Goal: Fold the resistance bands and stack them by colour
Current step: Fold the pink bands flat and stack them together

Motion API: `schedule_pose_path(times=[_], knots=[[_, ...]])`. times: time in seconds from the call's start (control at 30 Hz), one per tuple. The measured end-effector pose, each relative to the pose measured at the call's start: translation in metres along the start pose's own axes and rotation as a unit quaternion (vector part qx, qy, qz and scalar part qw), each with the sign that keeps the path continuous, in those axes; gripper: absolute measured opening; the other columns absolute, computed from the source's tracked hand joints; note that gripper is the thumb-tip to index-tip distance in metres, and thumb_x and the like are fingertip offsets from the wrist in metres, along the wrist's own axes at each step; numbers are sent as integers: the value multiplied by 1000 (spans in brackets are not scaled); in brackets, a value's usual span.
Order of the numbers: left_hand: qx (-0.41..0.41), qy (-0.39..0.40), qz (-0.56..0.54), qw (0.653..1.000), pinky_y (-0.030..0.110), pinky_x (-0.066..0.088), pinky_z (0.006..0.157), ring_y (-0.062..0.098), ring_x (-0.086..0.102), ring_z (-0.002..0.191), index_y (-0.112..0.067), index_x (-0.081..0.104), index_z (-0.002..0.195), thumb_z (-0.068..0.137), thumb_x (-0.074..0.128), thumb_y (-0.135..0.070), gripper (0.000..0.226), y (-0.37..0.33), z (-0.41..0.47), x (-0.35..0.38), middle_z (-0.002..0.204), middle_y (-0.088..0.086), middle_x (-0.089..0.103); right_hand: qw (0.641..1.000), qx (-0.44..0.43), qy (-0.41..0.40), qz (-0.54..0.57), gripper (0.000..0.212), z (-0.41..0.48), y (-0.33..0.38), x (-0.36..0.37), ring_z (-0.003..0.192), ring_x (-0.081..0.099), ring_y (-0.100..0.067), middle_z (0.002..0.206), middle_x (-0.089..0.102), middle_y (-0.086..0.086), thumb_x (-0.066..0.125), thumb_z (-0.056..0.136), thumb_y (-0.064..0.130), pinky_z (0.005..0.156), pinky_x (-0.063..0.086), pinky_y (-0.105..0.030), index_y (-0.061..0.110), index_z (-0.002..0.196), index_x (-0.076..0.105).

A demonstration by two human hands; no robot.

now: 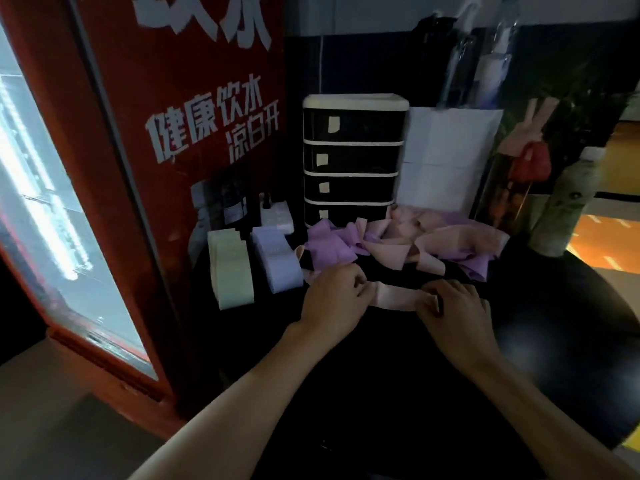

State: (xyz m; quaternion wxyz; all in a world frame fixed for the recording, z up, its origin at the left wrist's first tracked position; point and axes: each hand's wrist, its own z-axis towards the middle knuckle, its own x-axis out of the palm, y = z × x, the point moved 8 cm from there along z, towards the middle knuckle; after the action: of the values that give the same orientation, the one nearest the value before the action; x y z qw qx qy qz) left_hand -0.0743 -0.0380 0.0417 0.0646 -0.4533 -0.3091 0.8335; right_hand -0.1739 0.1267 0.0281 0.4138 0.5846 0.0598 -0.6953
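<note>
On the counter (381, 375), the green stack (231, 271) and blue stack (277, 261) stand finished. The left hand (334, 296) and right hand (453, 308) each pinch the pink band (394, 296), grip clamped. The purple-and-pink pile (398, 244) behind is left to fold.

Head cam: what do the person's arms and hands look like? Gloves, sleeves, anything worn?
Left hand and right hand are bare, no gloves. Both forearms are uncovered down to the frame edge, no sleeve showing. No watch or strap at either wrist. Dim light: rings can't be ruled out.
</note>
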Motion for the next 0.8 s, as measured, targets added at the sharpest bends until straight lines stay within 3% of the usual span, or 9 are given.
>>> schedule_pose_path(times=[0.23,0.4,0.5,0.57,0.67,0.73,0.8], knots=[[-36,-19,16,999,40,54,77,17,63,81,-17,75,89,91,61,-45,31,14,8,32,87,2,65,998,-14,3,57,31,4,-4,8,109,53,-20,123,59,3,58,92,22,90,43,-40,22,123,60],[-34,-15,-1,999,41,51,78,17,61,79,-12,74,83,91,66,-30,21,8,11,32,86,3,65,995,2,-9,102,34,6,-11,8,110,55,-21,122,60,-1,60,89,16,95,46,-48,17,123,61],[-8,-32,-15,999,30,49,74,14,58,78,-11,73,84,90,66,-19,12,-6,12,25,87,2,63,993,0,-32,116,32,5,-12,4,106,56,-21,118,62,1,62,86,14,92,48,-46,17,119,63],[21,-43,-12,999,16,39,68,11,54,78,-11,73,84,90,65,-15,11,-22,14,13,86,-2,60,986,6,-52,155,25,4,-14,-2,100,59,-19,111,64,3,63,87,14,88,50,-42,18,111,64],[69,-55,0,996,13,37,70,9,51,81,-9,73,88,91,63,-14,11,-46,18,-7,87,-5,59,965,23,-60,253,12,3,-15,-12,93,61,-14,102,65,5,63,91,15,86,52,-36,19,102,64],[98,-58,-13,993,13,38,72,7,51,82,-8,73,88,92,64,-12,11,-60,20,-23,87,-4,60,949,27,-65,308,19,3,-12,-20,94,60,-8,103,63,8,64,90,12,90,51,-30,20,107,62],[123,-55,-26,991,10,37,71,4,50,79,-11,72,89,93,64,-13,9,-73,21,-38,86,-7,56,930,21,-58,363,33,4,-5,-31,100,57,2,108,59,15,64,90,9,88,47,-13,24,119,57]])
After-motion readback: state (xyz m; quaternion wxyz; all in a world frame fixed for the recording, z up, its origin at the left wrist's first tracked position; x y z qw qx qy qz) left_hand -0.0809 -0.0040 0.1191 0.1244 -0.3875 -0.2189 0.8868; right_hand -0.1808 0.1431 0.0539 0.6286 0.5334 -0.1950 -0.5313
